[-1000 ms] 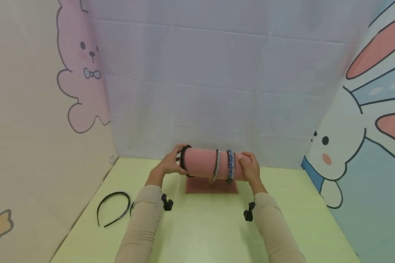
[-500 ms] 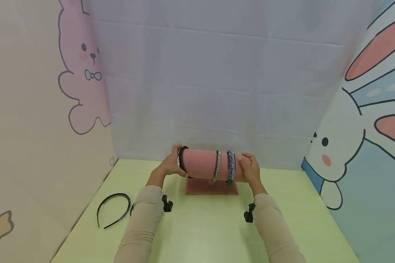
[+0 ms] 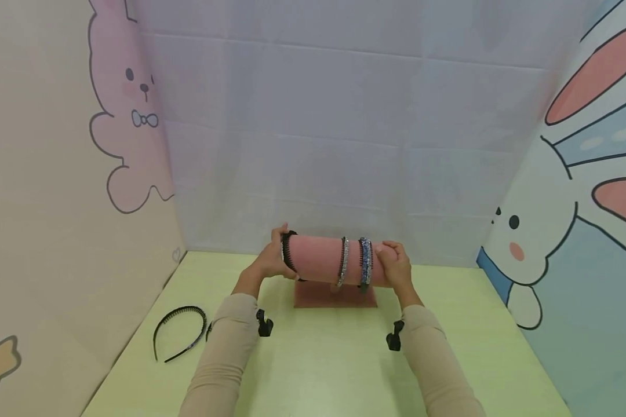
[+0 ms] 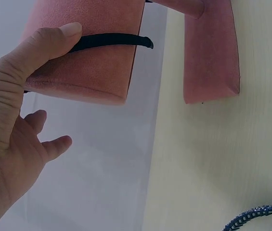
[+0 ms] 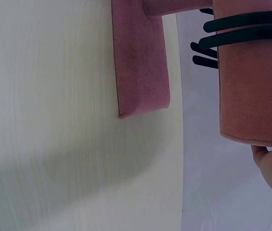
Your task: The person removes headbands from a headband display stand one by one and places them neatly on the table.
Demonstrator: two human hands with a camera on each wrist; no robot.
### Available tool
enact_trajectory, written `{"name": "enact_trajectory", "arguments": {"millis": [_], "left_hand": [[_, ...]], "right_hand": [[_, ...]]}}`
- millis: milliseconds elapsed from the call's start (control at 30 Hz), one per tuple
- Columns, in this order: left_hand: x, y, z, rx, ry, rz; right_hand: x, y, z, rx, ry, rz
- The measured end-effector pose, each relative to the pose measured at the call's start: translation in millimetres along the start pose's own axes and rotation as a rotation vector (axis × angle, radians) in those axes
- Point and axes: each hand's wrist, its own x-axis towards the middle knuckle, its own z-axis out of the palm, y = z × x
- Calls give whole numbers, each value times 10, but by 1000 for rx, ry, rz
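A pink velvet cylinder stand (image 3: 318,259) rests on its pink base (image 3: 335,296) at the back of the green table (image 3: 323,365). My left hand (image 3: 268,264) pinches a black toothed headband (image 3: 287,256) at the cylinder's left end. In the left wrist view my thumb (image 4: 54,41) presses on that band (image 4: 111,40) against the cylinder (image 4: 87,67). My right hand (image 3: 395,267) grips the cylinder's right end. A silver headband (image 3: 343,262) and a blue one (image 3: 365,264) sit round the cylinder beside it. Their black ends (image 5: 241,22) show in the right wrist view.
Another black headband (image 3: 179,331) lies on the table's left side, and part of it (image 4: 258,216) shows in the left wrist view. Cartoon-printed walls close in the table at left, back and right. The base (image 5: 140,57) stands near the back wall.
The black toothed headband and my left hand have shifted slightly left, toward the cylinder's end. The right hand has stayed put.
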Motion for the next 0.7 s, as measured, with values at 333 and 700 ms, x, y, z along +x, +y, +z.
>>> {"name": "enact_trajectory", "arguments": {"millis": [333,700], "left_hand": [[-36,-51,28,-65,48,19],[-57,-34,-43,-42,-13,2]], "right_hand": [[18,24,-17,-12,5,-8],[11,3,-16,-31,14,8]]}}
